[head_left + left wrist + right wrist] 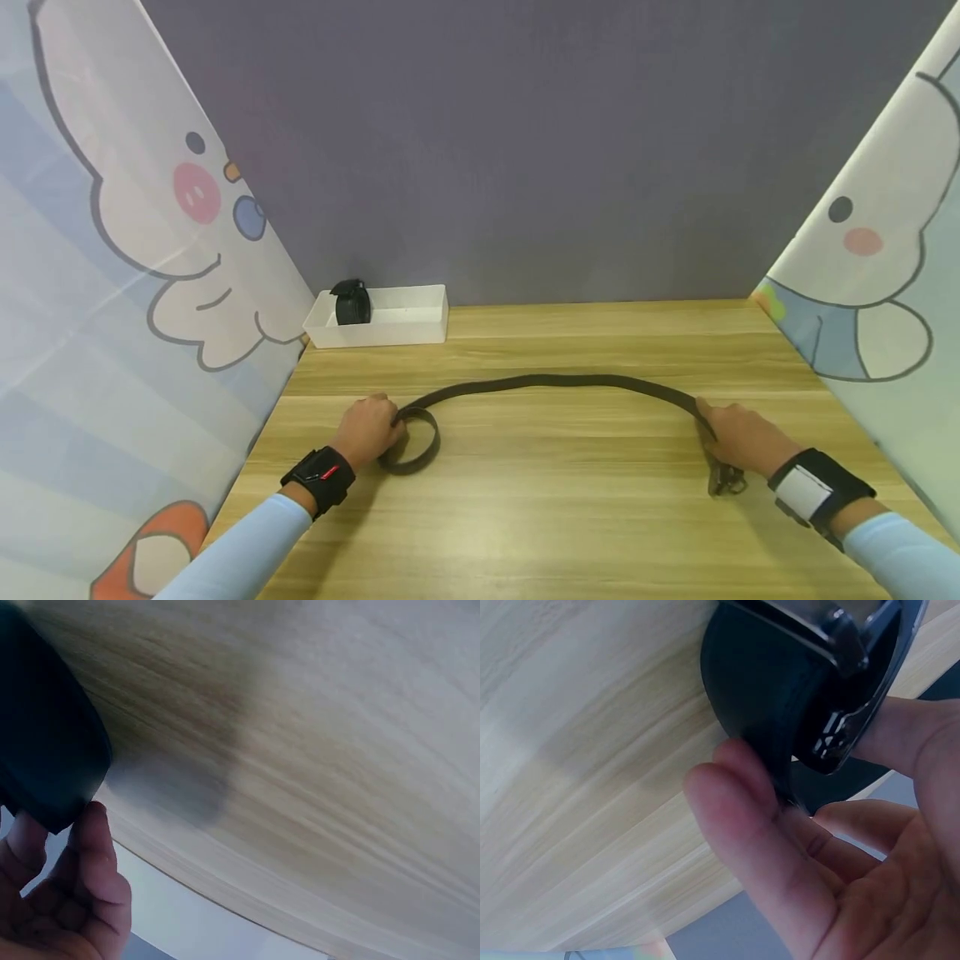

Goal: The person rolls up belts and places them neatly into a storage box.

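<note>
A long dark belt (pixel 555 380) arcs across the wooden table between both hands. My left hand (pixel 367 429) pinches it near the left; beyond that grip its free end bends round into a loop (pixel 433 454). In the left wrist view, fingertips (pixel 94 825) and thumb hold the edge of the black strap (pixel 49 727). At the other side, my right hand (pixel 750 437) grips the belt close to its metal buckle (pixel 722 478), which hangs below the fingers. The right wrist view shows the strap folded at the buckle (pixel 844 641), with fingers around it.
A white tray (pixel 408 333) stands at the table's back left, holding a rolled black item (pixel 352 304), perhaps another belt. A grey panel (pixel 525 150) rises behind the table (pixel 540 517). Cartoon-printed sheets flank it left (pixel 82 350) and right (pixel 892 275).
</note>
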`<state>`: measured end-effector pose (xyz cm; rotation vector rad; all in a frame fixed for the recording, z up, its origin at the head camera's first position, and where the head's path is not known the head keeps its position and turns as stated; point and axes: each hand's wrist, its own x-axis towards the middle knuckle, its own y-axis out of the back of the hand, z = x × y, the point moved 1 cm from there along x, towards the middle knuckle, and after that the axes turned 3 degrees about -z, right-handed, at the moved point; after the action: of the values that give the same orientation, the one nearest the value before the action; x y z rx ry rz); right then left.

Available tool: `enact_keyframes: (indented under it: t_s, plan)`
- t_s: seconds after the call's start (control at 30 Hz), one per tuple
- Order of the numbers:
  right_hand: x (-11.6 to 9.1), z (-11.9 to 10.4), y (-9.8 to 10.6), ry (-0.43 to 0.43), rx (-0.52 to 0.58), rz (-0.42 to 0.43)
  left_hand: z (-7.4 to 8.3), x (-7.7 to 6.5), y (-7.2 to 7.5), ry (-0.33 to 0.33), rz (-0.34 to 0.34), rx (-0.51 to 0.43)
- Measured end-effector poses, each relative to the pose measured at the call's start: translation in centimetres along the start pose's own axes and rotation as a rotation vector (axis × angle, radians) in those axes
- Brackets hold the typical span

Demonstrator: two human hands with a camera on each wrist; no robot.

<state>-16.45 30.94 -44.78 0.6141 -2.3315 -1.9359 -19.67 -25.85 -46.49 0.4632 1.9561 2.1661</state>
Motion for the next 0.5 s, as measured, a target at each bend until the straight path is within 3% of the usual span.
enact_keyframes:
  t_s: [0.2, 0.4, 0.5]
  plan:
    - [0.0, 0.1, 0.0, 0.005, 0.011, -0.010, 0.0, -0.3, -0.4, 0.002, 0.034, -0.025]
    - [0.0, 0.1, 0.1, 0.016, 0.027, -0.021, -0.3, -0.6, -1.2, -0.041, 0.115, -0.065]
    - [0.1, -0.1, 0.4, 0.001, 0.026, -0.054, -0.5, -0.6, -1.4, -0.054, 0.121, -0.093]
